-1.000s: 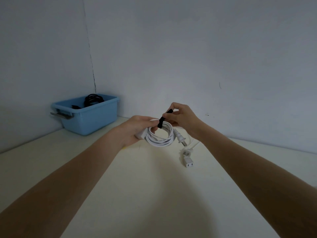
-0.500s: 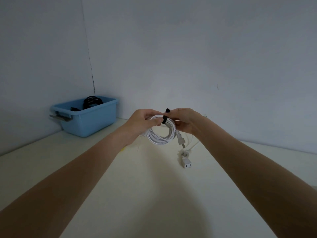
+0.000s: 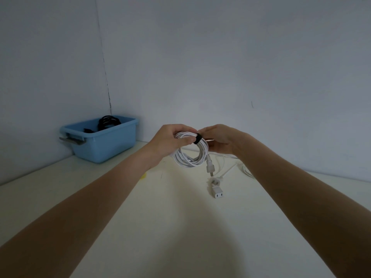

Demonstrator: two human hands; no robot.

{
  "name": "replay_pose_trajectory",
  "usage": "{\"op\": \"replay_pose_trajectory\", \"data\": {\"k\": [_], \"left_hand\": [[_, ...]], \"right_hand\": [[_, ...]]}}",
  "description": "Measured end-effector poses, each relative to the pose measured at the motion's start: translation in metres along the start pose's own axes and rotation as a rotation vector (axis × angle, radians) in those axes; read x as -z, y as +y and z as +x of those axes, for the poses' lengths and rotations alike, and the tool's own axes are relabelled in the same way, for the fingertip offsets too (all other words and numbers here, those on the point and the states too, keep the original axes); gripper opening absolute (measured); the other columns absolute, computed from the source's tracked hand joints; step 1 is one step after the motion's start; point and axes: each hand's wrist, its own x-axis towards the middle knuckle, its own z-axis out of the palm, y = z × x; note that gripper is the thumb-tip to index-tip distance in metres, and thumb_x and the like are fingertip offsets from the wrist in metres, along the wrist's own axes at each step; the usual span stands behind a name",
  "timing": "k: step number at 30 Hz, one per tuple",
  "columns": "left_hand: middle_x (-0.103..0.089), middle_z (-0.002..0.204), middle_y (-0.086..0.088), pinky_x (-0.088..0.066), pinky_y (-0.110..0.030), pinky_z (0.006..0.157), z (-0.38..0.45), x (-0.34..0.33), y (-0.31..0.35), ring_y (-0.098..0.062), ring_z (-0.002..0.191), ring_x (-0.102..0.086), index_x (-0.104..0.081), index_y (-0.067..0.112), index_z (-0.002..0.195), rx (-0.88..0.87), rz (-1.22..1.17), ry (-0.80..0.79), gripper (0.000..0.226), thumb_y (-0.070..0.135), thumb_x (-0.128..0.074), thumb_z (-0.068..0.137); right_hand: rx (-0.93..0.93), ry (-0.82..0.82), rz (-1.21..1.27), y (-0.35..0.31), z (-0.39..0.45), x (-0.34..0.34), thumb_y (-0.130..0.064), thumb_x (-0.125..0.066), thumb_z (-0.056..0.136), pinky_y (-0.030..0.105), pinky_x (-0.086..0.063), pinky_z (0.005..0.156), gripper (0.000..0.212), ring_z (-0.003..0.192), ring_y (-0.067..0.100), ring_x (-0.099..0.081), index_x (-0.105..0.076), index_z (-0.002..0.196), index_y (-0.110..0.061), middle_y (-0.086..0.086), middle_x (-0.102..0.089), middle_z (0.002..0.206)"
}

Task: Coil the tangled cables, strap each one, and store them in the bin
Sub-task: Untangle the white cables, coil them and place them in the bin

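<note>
Overhead-ish, head-worn view, listed from biggest thing to smallest
Table (image 3: 120,227): pale cream surface filling the lower half, meeting grey walls behind
Arms: both bare forearms reach forward from the bottom corners and converge above the middle of the table
Bin (image 3: 104,144): light blue plastic tub in the far left corner against the wall, a grey handle on its near end
Black cable (image 3: 107,122): dark coil inside the bin, only its top loops showing over the rim
Left hand (image 3: 170,140): raised off the table, fingers curled over the top of the coil, thumb pressing it from the near side
Right hand (image 3: 220,140): level with the left, fingers bent around the coil's right side; fingertips hidden behind the cord
White cable coil (image 3: 190,155): round bundle held in the air between both hands, its plug (image 3: 210,167) dangling below
Loose white cable (image 3: 217,189): lying on the table under the hands, connector end nearest the viewer, the rest partly hidden behind the right wrist
Strap (image 3: 197,138): black band wrapped across the top of the coil, between the two thumbs; whether it is fastened is hard to make out
</note>
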Motion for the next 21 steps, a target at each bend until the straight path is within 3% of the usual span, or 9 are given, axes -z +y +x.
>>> {"op": "replay_pose_trajectory", "data": {"k": [3, 6, 9, 11, 14, 18, 21], "left_hand": [[-0.067, 0.094, -0.002, -0.045, -0.018, 0.083, 0.000, 0.001, 0.003, -0.010, 0.086, -0.060, -0.068, 0.013, 0.100, -0.013, -0.025, 0.036, 0.018, 0.005, -0.067, 0.083], [-0.066, 0.101, -0.007, -0.047, -0.021, 0.086, 0.000, 0.003, 0.007, -0.014, 0.090, -0.061, -0.066, 0.013, 0.102, -0.001, -0.069, 0.086, 0.019, 0.006, -0.066, 0.084], [-0.060, 0.108, 0.001, -0.041, -0.025, 0.096, 0.000, 0.007, 0.005, -0.014, 0.106, -0.057, -0.065, 0.020, 0.105, 0.048, -0.071, 0.149, 0.024, 0.014, -0.069, 0.082], [-0.056, 0.106, 0.004, -0.042, -0.022, 0.095, 0.001, 0.011, 0.003, -0.014, 0.108, -0.057, -0.065, 0.021, 0.105, 0.059, -0.122, 0.173, 0.025, 0.016, -0.070, 0.082], [-0.058, 0.103, 0.002, -0.050, -0.012, 0.076, 0.005, 0.024, 0.002, -0.014, 0.090, -0.063, -0.064, 0.016, 0.107, 0.071, -0.234, 0.190, 0.024, 0.012, -0.067, 0.084], [-0.062, 0.084, -0.008, -0.048, -0.016, 0.061, 0.019, 0.047, -0.012, -0.017, 0.072, -0.056, -0.065, 0.007, 0.102, 0.139, -0.265, 0.174, 0.016, 0.006, -0.064, 0.086], [-0.068, 0.094, -0.011, -0.051, -0.025, 0.077, 0.033, 0.079, -0.034, -0.021, 0.084, -0.062, -0.065, 0.002, 0.107, 0.252, -0.389, 0.184, 0.021, 0.009, -0.063, 0.086]], "right_hand": [[0.048, -0.026, -0.003, -0.006, -0.003, 0.002, -0.001, -0.054, 0.091, 0.021, -0.054, 0.065, 0.011, 0.070, 0.016, -0.061, -0.062, 0.096, 0.005, 0.010, -0.064, 0.082], [0.111, -0.081, -0.040, -0.012, -0.007, 0.001, -0.016, -0.059, 0.090, 0.023, -0.050, 0.077, 0.025, 0.079, 0.018, -0.061, -0.063, 0.102, 0.006, 0.011, -0.066, 0.090], [0.169, -0.130, -0.282, -0.018, -0.013, -0.006, -0.014, -0.063, 0.087, 0.017, -0.048, 0.075, 0.026, 0.083, 0.015, -0.062, -0.065, 0.104, 0.005, 0.011, -0.068, 0.095], [0.189, -0.126, -0.327, -0.020, -0.013, -0.013, -0.015, -0.062, 0.089, 0.016, -0.044, 0.067, 0.021, 0.075, 0.013, -0.058, -0.066, 0.099, 0.002, 0.007, -0.066, 0.089], [0.231, -0.100, -0.236, -0.017, -0.003, -0.028, -0.017, -0.059, 0.091, 0.020, -0.036, 0.058, 0.018, 0.063, 0.013, -0.044, -0.063, 0.082, -0.001, 0.005, -0.054, 0.074], [0.240, -0.072, -0.045, -0.005, 0.028, -0.050, -0.011, -0.057, 0.091, 0.016, -0.037, 0.054, 0.018, 0.059, 0.009, -0.046, -0.062, 0.081, 0.002, 0.004, -0.050, 0.069], [0.178, -0.108, 0.085, -0.009, 0.069, -0.075, -0.010, -0.058, 0.091, 0.015, -0.040, 0.045, 0.015, 0.046, 0.006, -0.048, -0.059, 0.080, 0.001, 0.005, -0.051, 0.065]]}}
